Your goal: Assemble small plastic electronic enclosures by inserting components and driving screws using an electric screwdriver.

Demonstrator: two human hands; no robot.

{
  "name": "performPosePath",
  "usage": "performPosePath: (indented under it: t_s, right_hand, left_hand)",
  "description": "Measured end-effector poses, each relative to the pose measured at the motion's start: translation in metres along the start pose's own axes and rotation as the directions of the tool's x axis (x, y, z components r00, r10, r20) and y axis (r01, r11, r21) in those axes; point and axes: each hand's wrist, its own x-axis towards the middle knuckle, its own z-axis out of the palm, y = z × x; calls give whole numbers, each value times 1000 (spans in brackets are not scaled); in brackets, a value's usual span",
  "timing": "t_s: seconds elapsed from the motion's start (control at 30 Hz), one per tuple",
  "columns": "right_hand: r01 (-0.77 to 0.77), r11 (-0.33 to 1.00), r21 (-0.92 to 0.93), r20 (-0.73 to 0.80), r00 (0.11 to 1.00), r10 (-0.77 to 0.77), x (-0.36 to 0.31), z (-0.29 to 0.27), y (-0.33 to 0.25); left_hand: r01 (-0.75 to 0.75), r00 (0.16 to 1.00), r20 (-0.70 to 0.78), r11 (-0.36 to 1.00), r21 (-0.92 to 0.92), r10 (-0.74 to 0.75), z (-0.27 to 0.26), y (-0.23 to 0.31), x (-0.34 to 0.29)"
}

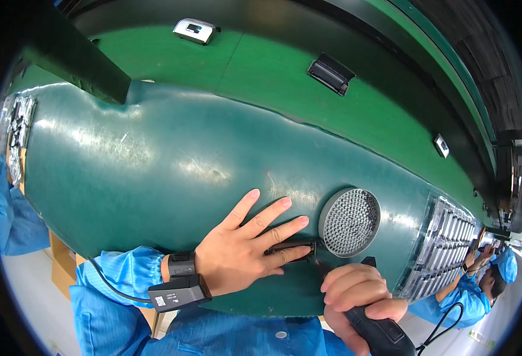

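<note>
My left hand [237, 255] lies palm down on the dark green mat with its fingers spread. Its lower fingers rest across a small black plastic part [312, 245], partly hiding it. In my right hand [359, 291] is a black electric screwdriver [385, 333], gripped from above. The tool points toward the right end of the black part; whether its tip touches cannot be made out. Just beyond both hands sits a round grey dish [325, 231] with a dimpled inside. A black box-shaped module [180, 294] is strapped at my left wrist.
To the right stands a clear plastic tray [412, 283] of dark parts. Across the mat runs a green belt [261, 65] carrying a white device [194, 31], a black casing [331, 73] and another white device [442, 146]. A dark post [83, 56] rises far left. Co-workers sit at both sides.
</note>
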Motion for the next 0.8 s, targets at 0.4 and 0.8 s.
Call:
performPosePath:
  t_s: [0.4,0.8]
  right_hand:
    - [-4,1000,6,-105,994,5,8,1,-3]
    - [-82,993,81,-310,945,103,23,-20,16]
  left_hand:
    - [-22,999,44,999,38,21,-1,1,-3]
    - [32,979,-188,965,-261,-83,-11,-11,5]
